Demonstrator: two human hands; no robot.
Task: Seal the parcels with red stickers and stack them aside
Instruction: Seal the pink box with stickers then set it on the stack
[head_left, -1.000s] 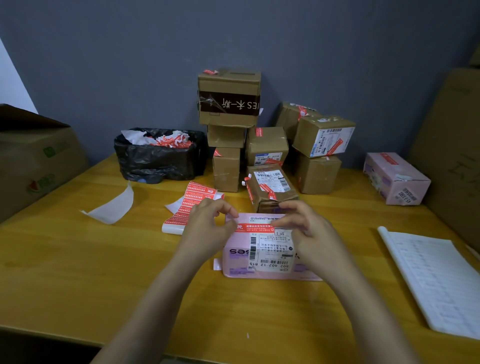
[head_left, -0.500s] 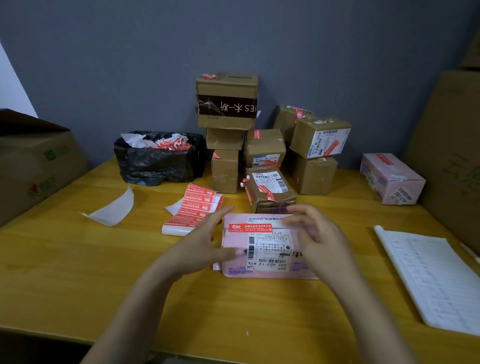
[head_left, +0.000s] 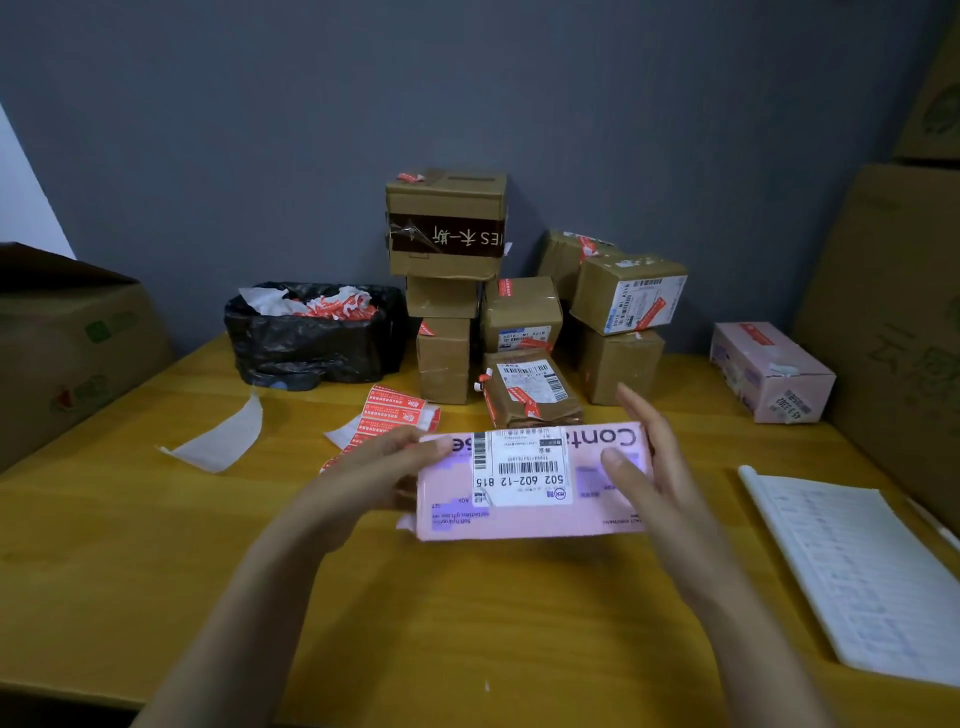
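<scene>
While you hold one pink parcel (head_left: 530, 519) in both hands, it hangs in the middle, over the table (head_left: 467, 623), tipped so its label (head_left: 524, 473) faces you. Your left hand (head_left: 363, 473) grips the left end, with the thumb on the front and the fingers under it. Your right hand (head_left: 649, 467) pinches the right end, with the thumb on the front and the fingers straight up behind it. I cannot tell if the low edge touches the table.

The one white label is upside down. It has barcodes and reads "502 602-12 815". Big purple letters on the parcel read "Cont", upside down too.

Behind the parcel I count eight brown boxes (head_left: 521, 312) piled by the wall. Three make a tower on the left. The top one has dark tape (head_left: 447, 239) with "ES" and Chinese writing. Some boxes have red stickers and white labels. One pink box (head_left: 769, 371) sits alone on the right, with a red sticker on top.

Red sticker sheets (head_left: 389, 415) lie just left of the parcel, partly behind your left hand. One white paper strip (head_left: 218, 441) lies farther left. One black bag (head_left: 311, 343) holds red and white scraps. One pad (head_left: 857, 571) of lined paper lies on the right. I count three big cartons (head_left: 67, 343): one on the left and two stacked on the right.
</scene>
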